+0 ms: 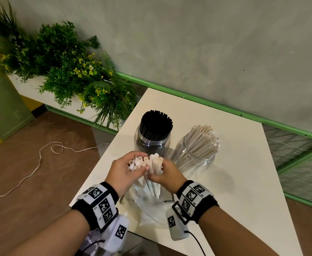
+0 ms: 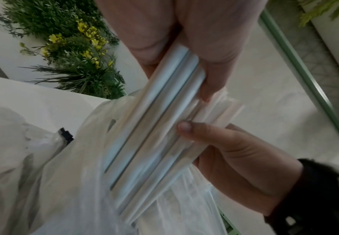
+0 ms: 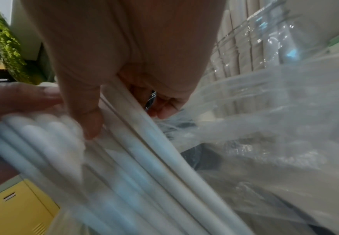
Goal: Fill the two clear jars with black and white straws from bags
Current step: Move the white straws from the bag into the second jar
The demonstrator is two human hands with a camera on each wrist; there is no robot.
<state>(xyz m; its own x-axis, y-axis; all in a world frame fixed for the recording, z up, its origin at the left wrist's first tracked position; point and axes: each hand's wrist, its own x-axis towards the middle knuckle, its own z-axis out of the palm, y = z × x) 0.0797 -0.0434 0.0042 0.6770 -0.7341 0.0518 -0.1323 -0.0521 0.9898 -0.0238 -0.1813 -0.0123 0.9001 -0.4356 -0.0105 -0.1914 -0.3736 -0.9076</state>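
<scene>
Two clear jars stand on the white table [image 1: 240,182]. The left jar [image 1: 151,143] is packed with black straws [image 1: 156,124]; the right jar [image 1: 194,157] holds white straws [image 1: 205,141] leaning to the right. In front of the jars my left hand [image 1: 127,170] grips a bundle of white straws [image 1: 138,163] that rises out of a clear plastic bag [image 1: 147,204]. My right hand [image 1: 167,173] grips a smaller bunch [image 1: 155,164] beside it. The wrist views show both bunches [image 2: 154,127] [image 3: 144,151] held close, with the bag [image 2: 53,174] [image 3: 265,127] below.
A planter of green plants with yellow flowers [image 1: 68,71] stands left of the table by the wall. A white cord [image 1: 40,157] lies on the brown floor. Green and yellow lockers [image 1: 2,108] stand at far left. The table's right half is bare.
</scene>
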